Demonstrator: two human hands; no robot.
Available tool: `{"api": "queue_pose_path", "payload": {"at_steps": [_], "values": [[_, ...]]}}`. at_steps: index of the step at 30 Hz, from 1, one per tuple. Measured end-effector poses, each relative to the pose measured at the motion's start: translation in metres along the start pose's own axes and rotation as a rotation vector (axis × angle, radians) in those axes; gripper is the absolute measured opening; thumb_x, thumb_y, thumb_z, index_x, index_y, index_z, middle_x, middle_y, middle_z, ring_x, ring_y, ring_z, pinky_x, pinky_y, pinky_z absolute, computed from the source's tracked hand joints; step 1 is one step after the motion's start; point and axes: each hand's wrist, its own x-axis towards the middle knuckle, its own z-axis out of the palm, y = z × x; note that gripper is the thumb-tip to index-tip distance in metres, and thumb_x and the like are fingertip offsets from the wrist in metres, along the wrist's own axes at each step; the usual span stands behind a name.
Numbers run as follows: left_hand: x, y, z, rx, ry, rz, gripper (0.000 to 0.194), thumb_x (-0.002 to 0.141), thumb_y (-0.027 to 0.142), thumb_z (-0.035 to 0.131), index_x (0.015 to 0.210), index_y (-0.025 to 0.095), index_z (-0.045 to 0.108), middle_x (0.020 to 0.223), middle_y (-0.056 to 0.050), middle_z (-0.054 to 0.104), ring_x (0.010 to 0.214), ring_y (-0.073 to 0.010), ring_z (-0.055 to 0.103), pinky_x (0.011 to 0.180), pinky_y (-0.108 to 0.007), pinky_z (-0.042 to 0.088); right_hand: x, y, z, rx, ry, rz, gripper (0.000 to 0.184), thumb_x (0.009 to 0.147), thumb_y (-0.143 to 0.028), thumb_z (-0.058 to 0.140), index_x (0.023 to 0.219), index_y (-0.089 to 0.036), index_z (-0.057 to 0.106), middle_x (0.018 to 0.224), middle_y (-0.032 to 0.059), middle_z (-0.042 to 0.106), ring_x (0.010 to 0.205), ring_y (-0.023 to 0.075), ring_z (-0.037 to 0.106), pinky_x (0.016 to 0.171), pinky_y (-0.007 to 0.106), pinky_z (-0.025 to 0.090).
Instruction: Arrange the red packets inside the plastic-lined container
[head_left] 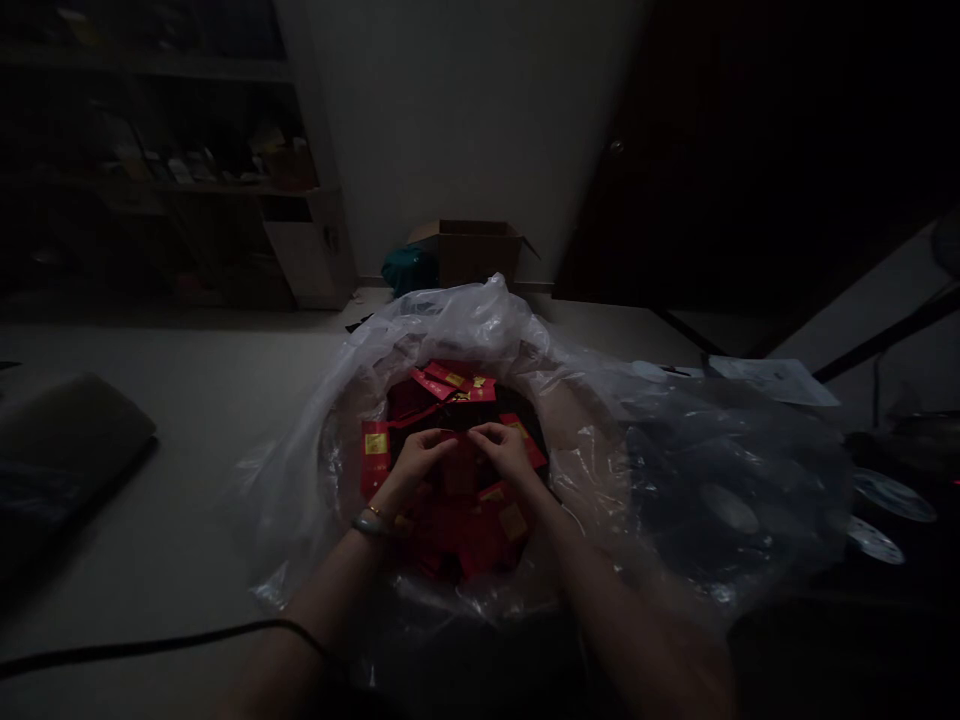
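Observation:
Both hands are close together over a heap of red packets with gold labels, inside a clear plastic bag (480, 318). My left hand (421, 455), with a bangle at the wrist, pinches the upper left edge of a red packet (459, 468). At its upper right edge, the fingers of my right hand (506, 450) are closed in a pinch too. Another red packet (375, 455) with a gold label stands left of my left hand. Several more lie beyond my fingertips, including one red packet (474, 390). Dim light hides the packets' print.
An open cardboard box (480, 250) and a teal bag (409, 270) stand against the wall. Shelves (217, 185) hold bottles at left. Plastic spreads rightward over a dark surface beside patterned dishes (892, 495). A black cable (165, 642) crosses at lower left.

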Motion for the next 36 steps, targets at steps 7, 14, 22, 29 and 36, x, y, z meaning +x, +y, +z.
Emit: {"api": "queue_pose_path", "payload": {"at_steps": [7,14,22,29,36], "values": [[-0.001,-0.001,-0.001,0.021,0.018,-0.034,0.043,0.052,0.046,0.081,0.079,0.013,0.074,0.070,-0.003,0.071,0.063,-0.0163,0.060,0.057,-0.024,0.044,-0.001,0.000,0.003,-0.059,-0.047,-0.017,0.033,0.061,-0.043,0.070,0.080,-0.016,0.072,0.079,0.0059,0.072,0.068,0.0180,0.063,0.056,0.026,0.047],[0.002,-0.006,-0.005,0.072,0.040,-0.047,0.046,0.058,0.057,0.073,0.063,0.011,0.070,0.051,0.001,0.059,0.049,-0.0111,0.049,0.047,-0.021,0.034,0.003,-0.003,0.000,-0.098,-0.019,-0.004,0.026,0.062,-0.042,0.069,0.067,-0.016,0.069,0.066,0.0026,0.069,0.064,0.0168,0.061,0.060,0.026,0.045],[-0.005,-0.004,0.003,-0.132,-0.126,-0.164,0.049,0.049,0.039,0.085,0.086,0.011,0.070,0.076,-0.004,0.071,0.066,-0.0159,0.061,0.065,-0.025,0.046,0.003,0.000,0.011,-0.052,0.061,-0.082,0.025,0.066,-0.041,0.065,0.070,-0.016,0.067,0.070,0.0034,0.069,0.066,0.0170,0.061,0.061,0.026,0.046],[-0.010,0.005,0.005,-0.205,-0.083,-0.341,0.042,0.049,0.036,0.086,0.080,0.012,0.070,0.069,-0.006,0.071,0.059,-0.0171,0.063,0.060,-0.027,0.048,0.015,0.006,-0.016,-0.354,-0.025,-0.040,0.025,0.076,-0.035,0.059,0.090,-0.017,0.068,0.088,0.0064,0.071,0.080,0.0194,0.065,0.070,0.029,0.049],[-0.012,0.010,0.004,-0.189,-0.088,-0.346,0.040,0.054,0.037,0.083,0.080,0.010,0.070,0.072,-0.008,0.072,0.062,-0.0187,0.066,0.059,-0.026,0.049,0.006,0.034,-0.048,-1.137,-0.146,0.188,0.055,0.061,-0.029,0.077,0.110,-0.011,0.058,0.115,0.0223,0.060,0.099,0.0327,0.062,0.077,0.037,0.047]]}}
